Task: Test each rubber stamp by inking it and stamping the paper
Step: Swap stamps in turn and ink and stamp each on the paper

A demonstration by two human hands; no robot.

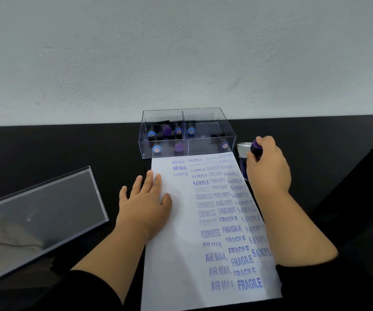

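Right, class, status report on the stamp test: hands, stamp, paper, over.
Left hand flat on paper. Right hand grips purple stamp over ink pad. Nothing in the way.

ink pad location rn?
Head view, right side: the ink pad sits on the black table between the clear box and the right hand.
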